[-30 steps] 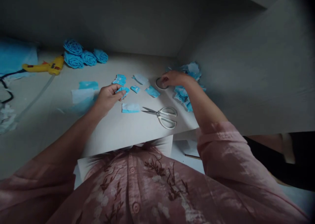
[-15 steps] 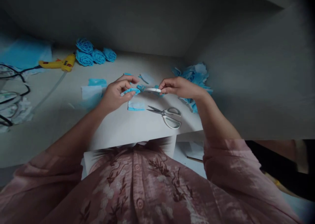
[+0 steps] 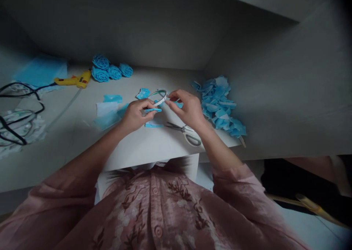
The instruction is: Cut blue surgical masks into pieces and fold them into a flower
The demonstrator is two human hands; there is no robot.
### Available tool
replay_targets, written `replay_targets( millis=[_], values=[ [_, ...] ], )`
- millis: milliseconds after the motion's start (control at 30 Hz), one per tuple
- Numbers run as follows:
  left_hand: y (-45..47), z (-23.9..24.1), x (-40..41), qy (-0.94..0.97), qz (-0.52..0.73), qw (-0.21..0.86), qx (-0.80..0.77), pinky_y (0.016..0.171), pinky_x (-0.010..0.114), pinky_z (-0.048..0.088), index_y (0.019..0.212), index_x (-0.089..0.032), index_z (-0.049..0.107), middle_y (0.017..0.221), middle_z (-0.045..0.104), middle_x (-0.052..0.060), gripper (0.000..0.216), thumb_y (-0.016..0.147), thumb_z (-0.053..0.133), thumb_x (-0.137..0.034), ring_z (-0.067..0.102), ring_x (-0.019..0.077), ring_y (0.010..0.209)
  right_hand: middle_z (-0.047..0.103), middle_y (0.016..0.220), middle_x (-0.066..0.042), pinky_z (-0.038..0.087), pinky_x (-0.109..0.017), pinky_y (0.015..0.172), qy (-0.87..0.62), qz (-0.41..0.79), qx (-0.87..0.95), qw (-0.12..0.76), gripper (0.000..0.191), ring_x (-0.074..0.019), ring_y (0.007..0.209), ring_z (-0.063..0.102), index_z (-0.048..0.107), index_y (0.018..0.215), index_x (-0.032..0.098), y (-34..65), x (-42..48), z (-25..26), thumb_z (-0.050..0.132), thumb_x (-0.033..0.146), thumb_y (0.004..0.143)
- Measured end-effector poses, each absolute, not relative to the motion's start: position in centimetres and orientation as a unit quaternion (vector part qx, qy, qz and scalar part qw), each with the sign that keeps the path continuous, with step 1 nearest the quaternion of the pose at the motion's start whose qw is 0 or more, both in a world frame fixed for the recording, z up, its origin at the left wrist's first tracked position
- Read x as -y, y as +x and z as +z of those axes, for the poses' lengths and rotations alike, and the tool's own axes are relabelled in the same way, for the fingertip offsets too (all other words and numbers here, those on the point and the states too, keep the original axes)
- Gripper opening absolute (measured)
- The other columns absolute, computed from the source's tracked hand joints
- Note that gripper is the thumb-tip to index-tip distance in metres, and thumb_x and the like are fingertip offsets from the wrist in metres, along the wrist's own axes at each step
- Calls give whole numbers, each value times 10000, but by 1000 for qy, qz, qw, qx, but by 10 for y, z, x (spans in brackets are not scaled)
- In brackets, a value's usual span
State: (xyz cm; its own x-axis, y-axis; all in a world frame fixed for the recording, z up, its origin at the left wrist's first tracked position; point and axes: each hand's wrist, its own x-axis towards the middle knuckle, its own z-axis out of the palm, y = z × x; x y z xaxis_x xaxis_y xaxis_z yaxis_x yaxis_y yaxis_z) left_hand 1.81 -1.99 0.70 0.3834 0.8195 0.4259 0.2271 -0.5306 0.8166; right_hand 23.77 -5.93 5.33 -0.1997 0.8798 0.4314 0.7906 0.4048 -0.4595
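Observation:
My left hand point(image 3: 137, 113) is closed, pinching a folded strip of blue fabric point(image 3: 154, 110) between thumb and fingers. Just above that strip, a thin white roll of tape point(image 3: 163, 99) with a greenish inner side is tilted so its open ring shows. Fingers of my right hand point(image 3: 185, 106) close on the roll's right edge, while my left fingertips touch its lower left side. Beneath the hands, a pair of scissors point(image 3: 192, 139) with pale handles lies partly covered by my right wrist. A white-and-blue fabric piece point(image 3: 154, 124) rests beside the blades.
Several blue fabric roses point(image 3: 114, 72) sit at the back, near a yellow glue gun point(image 3: 79, 80) with a black cord. Cut fabric pieces point(image 3: 106, 109) lie left of my hands. A heap of blue scraps point(image 3: 217, 101) stands against the right wall; blue sheets point(image 3: 41, 71) lie far left.
My right hand has moved left, bringing the tape roll close to my left hand. The roll has turned from edge-on to showing its ring. My left hand keeps the blue strip.

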Motion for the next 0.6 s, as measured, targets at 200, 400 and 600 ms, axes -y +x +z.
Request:
replay_targets(
  millis=[200, 400, 600],
  values=[
    [18, 5, 19, 797, 430, 279, -319, 797, 316, 523, 755, -212, 690, 833, 768, 47, 56, 796, 663, -241, 693, 196, 812, 788, 1020, -97, 488, -324, 866, -588, -8, 762, 270, 226, -245, 1014, 731, 737, 1070, 184, 221, 63, 55, 549, 281, 990],
    [17, 6, 17, 792, 416, 283, -345, 706, 289, 467, 742, -214, 672, 804, 750, 35, 92, 767, 640, -297, 633, 175, 744, 800, 981, -68, 504, -304, 827, -609, 5, 747, 267, 212, -217, 937, 744, 739, 1009, 195, 232, 64, 60, 537, 221, 951],
    [13, 10, 15, 764, 419, 314, -377, 643, 282, 412, 725, -211, 650, 784, 720, 40, 137, 743, 641, -346, 567, 164, 696, 802, 897, -57, 548, -310, 799, -595, 94, 716, 352, 229, -195, 847, 745, 754, 992, 168, 250, 57, 55, 559, 270, 929]
  ],
)
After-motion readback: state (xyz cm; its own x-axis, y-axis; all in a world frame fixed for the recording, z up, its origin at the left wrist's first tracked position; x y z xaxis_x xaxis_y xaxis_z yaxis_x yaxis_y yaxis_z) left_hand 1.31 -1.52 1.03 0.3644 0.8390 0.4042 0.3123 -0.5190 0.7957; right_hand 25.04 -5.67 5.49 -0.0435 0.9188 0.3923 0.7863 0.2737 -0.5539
